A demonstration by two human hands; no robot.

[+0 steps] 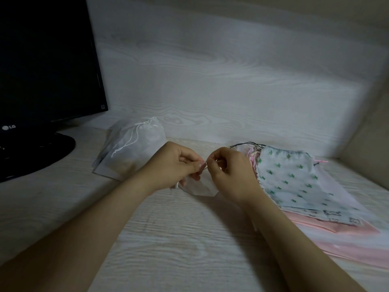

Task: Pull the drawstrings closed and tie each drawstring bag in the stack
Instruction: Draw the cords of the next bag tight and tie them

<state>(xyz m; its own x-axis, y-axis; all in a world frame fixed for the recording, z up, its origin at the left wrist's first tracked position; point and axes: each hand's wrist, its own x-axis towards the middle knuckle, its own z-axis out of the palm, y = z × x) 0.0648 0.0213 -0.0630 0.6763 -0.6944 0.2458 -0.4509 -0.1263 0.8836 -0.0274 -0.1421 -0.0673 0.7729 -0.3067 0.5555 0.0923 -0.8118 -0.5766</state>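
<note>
One flat white bag (200, 189), drawstring (203, 166) pinched by left hand (174, 165), right hand (229, 171)

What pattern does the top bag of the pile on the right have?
The top bag is white with small green plant shapes; head view.

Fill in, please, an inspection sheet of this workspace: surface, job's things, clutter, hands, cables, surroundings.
Surface: pale wood-grain desk.
Job's things: small white bag under the hands, its drawstring pinched; stack of flat bags at right, cactus-print bag on top; pile of white bags at left rear, the top one drawn shut.
Clutter: nothing seen.
Hands: left hand and right hand both pinch the drawstring, close together.
Cables: nothing seen.
Surroundings: dark monitor at left; wood-grain panel behind.
</note>
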